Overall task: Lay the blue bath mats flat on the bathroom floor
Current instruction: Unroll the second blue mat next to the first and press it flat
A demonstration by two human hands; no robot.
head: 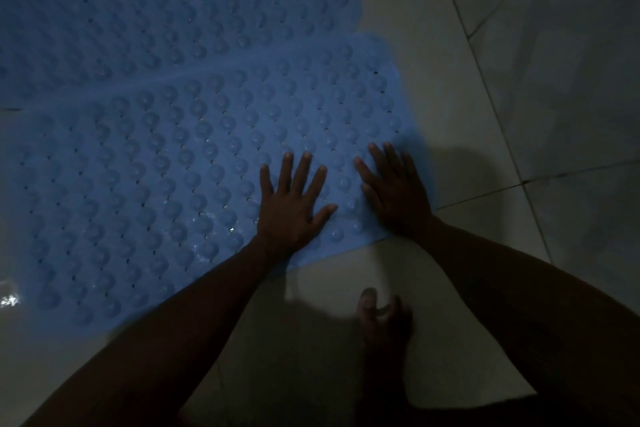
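Dim light; two blue mats on pale floor tiles (502, 135). Near mat (166, 184) lies bumps-up, flat on the floor, long axis running from lower left to upper right; its right end points toward the tile joints at upper right, its near edge slants up to the right corner by the wrists. Far mat (156, 10) lies beyond it, roughly parallel, the two edges meeting or overlapping along a diagonal seam, which of these cannot be told. Left hand (294, 208) flat on the near mat, fingers straight and spread, thumb out to the right, gripping nothing. Right hand (394, 191) just beside it at the mat's near-right corner, fingers straight, pressing down, palm in shadow. Both forearms reach in from the bottom edge; a bare foot (381, 319) stands on the tile between them, just short of the mat's edge. Wet glints on the floor at far left.
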